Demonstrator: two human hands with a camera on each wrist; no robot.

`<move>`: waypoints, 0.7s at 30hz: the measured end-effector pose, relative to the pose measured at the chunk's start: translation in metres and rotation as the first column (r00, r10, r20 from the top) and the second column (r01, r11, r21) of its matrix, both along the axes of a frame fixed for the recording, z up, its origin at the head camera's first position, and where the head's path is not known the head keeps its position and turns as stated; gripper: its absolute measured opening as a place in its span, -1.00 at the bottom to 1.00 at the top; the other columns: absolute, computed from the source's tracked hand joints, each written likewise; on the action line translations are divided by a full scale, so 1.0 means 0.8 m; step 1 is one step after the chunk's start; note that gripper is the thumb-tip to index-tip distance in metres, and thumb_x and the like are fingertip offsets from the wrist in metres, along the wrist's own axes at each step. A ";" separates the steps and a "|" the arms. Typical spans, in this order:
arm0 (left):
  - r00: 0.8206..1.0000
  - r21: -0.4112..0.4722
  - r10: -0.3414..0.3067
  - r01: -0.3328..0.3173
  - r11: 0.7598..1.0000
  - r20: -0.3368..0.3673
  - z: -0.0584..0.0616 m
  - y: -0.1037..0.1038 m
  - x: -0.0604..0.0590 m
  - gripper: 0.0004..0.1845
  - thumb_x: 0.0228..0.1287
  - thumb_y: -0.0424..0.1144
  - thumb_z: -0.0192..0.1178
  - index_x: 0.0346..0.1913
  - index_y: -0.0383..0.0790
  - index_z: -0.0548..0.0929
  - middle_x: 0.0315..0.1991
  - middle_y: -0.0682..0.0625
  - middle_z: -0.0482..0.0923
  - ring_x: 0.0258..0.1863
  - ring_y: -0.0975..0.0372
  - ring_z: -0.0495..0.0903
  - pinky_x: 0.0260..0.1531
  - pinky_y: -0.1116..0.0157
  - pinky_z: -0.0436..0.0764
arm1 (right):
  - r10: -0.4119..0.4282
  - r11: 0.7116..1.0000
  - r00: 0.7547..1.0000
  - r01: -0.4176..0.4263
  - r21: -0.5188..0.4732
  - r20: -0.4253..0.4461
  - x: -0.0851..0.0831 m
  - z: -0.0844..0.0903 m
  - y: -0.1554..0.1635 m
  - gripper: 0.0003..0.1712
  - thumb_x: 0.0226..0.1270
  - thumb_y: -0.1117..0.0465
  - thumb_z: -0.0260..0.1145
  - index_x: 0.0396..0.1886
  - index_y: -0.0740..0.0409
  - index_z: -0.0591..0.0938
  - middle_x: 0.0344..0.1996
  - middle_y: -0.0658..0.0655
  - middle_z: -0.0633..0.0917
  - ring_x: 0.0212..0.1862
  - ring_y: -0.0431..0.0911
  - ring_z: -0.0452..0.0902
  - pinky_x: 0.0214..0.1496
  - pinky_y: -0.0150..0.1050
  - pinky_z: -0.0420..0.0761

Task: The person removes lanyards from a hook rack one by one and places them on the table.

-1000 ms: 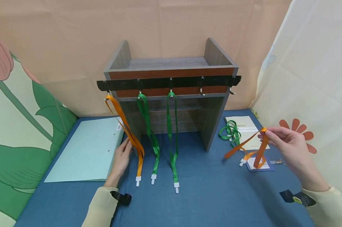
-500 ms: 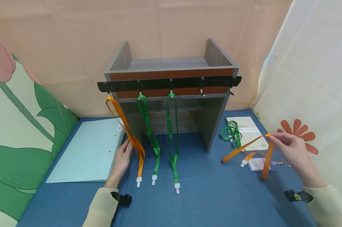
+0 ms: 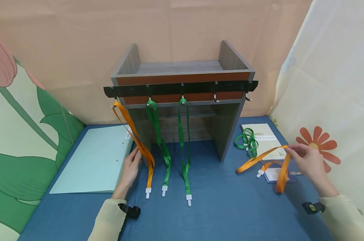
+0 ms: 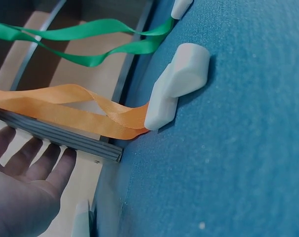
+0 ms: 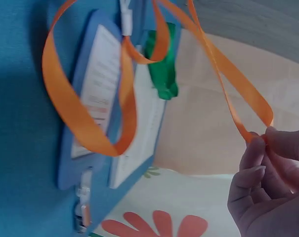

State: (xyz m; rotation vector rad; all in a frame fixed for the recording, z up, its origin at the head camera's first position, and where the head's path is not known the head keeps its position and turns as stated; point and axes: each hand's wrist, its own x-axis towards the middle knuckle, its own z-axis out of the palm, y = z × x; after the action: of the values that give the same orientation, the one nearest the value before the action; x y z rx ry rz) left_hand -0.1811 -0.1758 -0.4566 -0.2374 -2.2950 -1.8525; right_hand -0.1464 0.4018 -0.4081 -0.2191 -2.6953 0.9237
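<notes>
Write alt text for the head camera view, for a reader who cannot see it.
A person's right hand pinches an orange lanyard above a blue table; the left hand rests open beside a wooden shelf. One orange and two green lanyards hang from the shelf's hook rail, leaving two hooks bare.

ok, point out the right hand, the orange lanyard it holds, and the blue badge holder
right hand [image 3: 305,160], head view, middle of the hand
orange lanyard [image 3: 283,175], head view, hanging loop of strap
badge holder [image 5: 72,173], right wrist view, blue lower edge

Cream long sleeves [image 3: 108,217], black wrist straps [image 3: 130,211] w/ cams, bare hands
</notes>
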 end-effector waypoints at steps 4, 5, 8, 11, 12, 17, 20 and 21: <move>1.000 0.010 0.008 -0.008 1.000 0.011 -0.018 -0.005 -0.010 -0.53 0.55 -0.21 -0.15 0.42 -0.28 0.26 0.30 -0.24 0.33 0.17 -0.02 0.38 0.13 -0.03 0.40 | 0.025 1.000 0.999 -0.026 0.017 0.045 -0.001 -0.014 -0.002 -0.53 0.37 0.01 0.25 -0.01 0.35 0.61 -0.20 0.38 0.65 -0.18 0.20 0.55 -0.46 -0.41 0.55; 1.000 0.012 0.012 -0.012 1.000 0.016 -0.022 -0.006 -0.013 -0.53 0.55 -0.19 -0.14 0.42 -0.25 0.28 0.30 -0.22 0.33 0.17 0.00 0.39 0.13 0.00 0.41 | 0.031 0.999 0.998 -0.033 0.026 0.051 -0.002 -0.018 -0.004 -0.55 0.37 0.03 0.25 -0.02 0.35 0.61 -0.21 0.37 0.66 -0.21 0.18 0.55 -0.47 -0.38 0.56; 1.000 -0.004 0.022 -0.022 1.000 0.016 -0.027 -0.006 -0.015 -0.51 0.55 -0.13 -0.14 0.42 -0.23 0.28 0.30 -0.19 0.34 0.17 0.02 0.40 0.12 0.05 0.43 | 0.067 0.997 0.996 -0.069 0.040 0.055 -0.003 -0.029 -0.008 -0.60 0.37 0.09 0.27 -0.06 0.38 0.62 -0.26 0.35 0.67 -0.29 0.13 0.56 -0.48 -0.33 0.58; 1.000 -0.006 0.026 -0.026 1.000 0.005 -0.027 -0.006 -0.015 -0.50 0.54 -0.10 -0.14 0.42 -0.24 0.28 0.29 -0.20 0.35 0.16 0.02 0.40 0.12 0.05 0.43 | 0.107 0.993 0.993 -0.109 0.047 0.058 -0.006 -0.041 -0.012 -0.63 0.37 0.12 0.27 -0.08 0.37 0.63 -0.29 0.32 0.68 -0.35 0.09 0.56 -0.50 -0.32 0.58; 1.000 -0.006 0.027 -0.027 1.000 0.002 -0.027 -0.006 -0.014 -0.50 0.54 -0.10 -0.14 0.42 -0.24 0.28 0.29 -0.20 0.35 0.16 0.02 0.40 0.12 0.04 0.43 | 0.116 0.992 0.991 -0.119 0.048 0.061 -0.007 -0.045 -0.013 -0.63 0.37 0.12 0.27 -0.07 0.37 0.63 -0.30 0.31 0.68 -0.36 0.08 0.56 -0.50 -0.32 0.58; 1.000 -0.004 0.031 -0.031 1.000 -0.004 -0.027 -0.006 -0.013 -0.49 0.54 -0.10 -0.14 0.42 -0.26 0.28 0.29 -0.19 0.35 0.15 0.04 0.41 0.10 0.09 0.45 | 0.127 0.989 0.988 -0.134 0.068 0.092 -0.013 -0.060 -0.018 -0.67 0.36 0.15 0.29 -0.08 0.33 0.64 -0.32 0.25 0.69 -0.37 0.03 0.52 -0.53 -0.28 0.54; 1.000 0.007 0.031 -0.031 1.000 -0.005 -0.027 -0.006 -0.013 -0.50 0.54 -0.10 -0.13 0.41 -0.25 0.28 0.29 -0.17 0.35 0.15 0.06 0.42 0.07 0.20 0.49 | 0.138 0.986 0.985 -0.146 0.076 0.103 -0.015 -0.069 -0.021 -0.69 0.33 0.16 0.31 -0.10 0.33 0.66 -0.34 0.22 0.69 -0.37 0.03 0.51 -0.52 -0.27 0.52; 1.000 0.011 0.029 -0.029 1.000 -0.004 -0.028 -0.007 -0.014 -0.50 0.54 -0.10 -0.13 0.41 -0.25 0.28 0.30 -0.17 0.34 0.15 0.06 0.42 0.06 0.24 0.50 | 0.140 0.986 0.984 -0.149 0.079 0.108 -0.016 -0.072 -0.022 -0.70 0.33 0.16 0.31 -0.11 0.32 0.66 -0.35 0.21 0.70 -0.37 0.02 0.51 -0.52 -0.27 0.51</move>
State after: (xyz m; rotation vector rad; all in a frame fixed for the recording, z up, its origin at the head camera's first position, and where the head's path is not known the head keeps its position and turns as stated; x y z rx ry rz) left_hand -0.1921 -0.1811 -0.4789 -0.2055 -2.2725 -1.8486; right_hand -0.1595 0.3845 -0.4654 -0.0543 -2.8706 0.8542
